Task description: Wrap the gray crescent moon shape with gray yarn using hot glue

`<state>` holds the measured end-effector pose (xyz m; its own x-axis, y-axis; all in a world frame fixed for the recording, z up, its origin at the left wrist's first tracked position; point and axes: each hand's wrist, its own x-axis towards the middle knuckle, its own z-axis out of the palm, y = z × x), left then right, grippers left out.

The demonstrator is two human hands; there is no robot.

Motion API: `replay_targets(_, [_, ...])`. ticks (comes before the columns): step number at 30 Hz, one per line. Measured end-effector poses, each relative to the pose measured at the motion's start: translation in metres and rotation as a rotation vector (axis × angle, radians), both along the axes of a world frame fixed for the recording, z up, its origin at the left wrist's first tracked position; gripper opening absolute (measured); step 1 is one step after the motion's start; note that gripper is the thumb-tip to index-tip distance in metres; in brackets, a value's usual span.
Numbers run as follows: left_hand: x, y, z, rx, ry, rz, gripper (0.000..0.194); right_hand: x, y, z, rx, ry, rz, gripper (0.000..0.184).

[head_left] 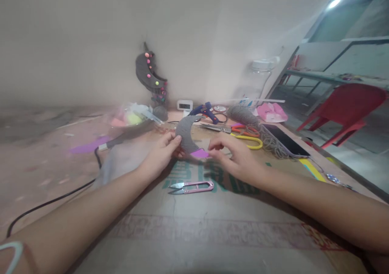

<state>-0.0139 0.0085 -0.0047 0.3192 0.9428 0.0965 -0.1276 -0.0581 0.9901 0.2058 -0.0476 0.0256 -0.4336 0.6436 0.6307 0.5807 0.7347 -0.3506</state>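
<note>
My left hand (168, 146) grips a crescent moon (184, 134) wrapped in grey yarn, thumb on its front face. At the crescent's lower tip a bit of bare purple (200, 153) shows, with a short loop of yarn at the edge of the wrapping. Close to that tip, my right hand (232, 154) has thumb and fingers drawn together in a pinch; what they hold, if anything, is too small to make out. Pink-handled thread snips (199, 187) lie on the cardboard (170, 229) below both hands.
Behind the hands lie orange-handled scissors (245, 131), yellow-handled scissors (255, 143), a blue glue gun (206, 112) and a grey yarn skein (243, 115). A phone (285, 140) rests at right. A decorated crescent (146, 71) hangs on the wall; a black cable (51, 201) runs left.
</note>
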Motion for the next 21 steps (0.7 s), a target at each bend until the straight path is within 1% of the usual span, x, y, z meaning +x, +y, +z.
replay_targets(2, [0.0, -0.001, 0.0, -0.009, -0.004, 0.0, 0.038, 0.004, 0.01, -0.004, -0.121, 0.054, -0.093, 0.017])
replay_targets(3, [0.0, -0.001, 0.0, -0.015, -0.011, 0.001, 0.037, 0.004, 0.013, -0.006, -0.179, 0.054, -0.108, 0.02])
replay_targets(5, [0.0, -0.002, -0.001, -0.027, -0.026, -0.005, 0.036, 0.002, 0.016, -0.01, -0.268, 0.032, -0.098, 0.028])
replay_targets(7, [0.0, -0.002, -0.001, -0.031, -0.025, -0.017, 0.035, -0.002, 0.016, -0.013, -0.325, 0.021, -0.089, 0.033])
replay_targets(10, [-0.001, -0.002, -0.002, 0.0, 0.008, -0.03, 0.033, -0.003, 0.016, -0.013, -0.438, 0.078, -0.103, 0.031])
replay_targets(12, [-0.001, -0.003, -0.002, 0.03, 0.039, -0.037, 0.032, -0.003, 0.017, -0.013, -0.566, 0.175, -0.064, 0.03])
replay_targets(15, [-0.002, -0.003, -0.001, 0.067, 0.083, -0.04, 0.031, -0.003, 0.02, -0.015, -0.726, 0.331, 0.059, 0.035])
replay_targets(16, [-0.002, -0.003, -0.001, 0.073, 0.093, -0.038, 0.031, -0.003, 0.021, -0.016, -0.757, 0.348, 0.08, 0.036])
replay_targets(18, [-0.001, -0.003, 0.0, 0.074, 0.103, -0.033, 0.031, -0.003, 0.022, -0.017, -0.787, 0.34, 0.075, 0.034])
replay_targets(21, [-0.001, -0.003, 0.0, 0.065, 0.106, -0.03, 0.03, -0.003, 0.023, -0.019, -0.769, 0.31, 0.026, 0.022])
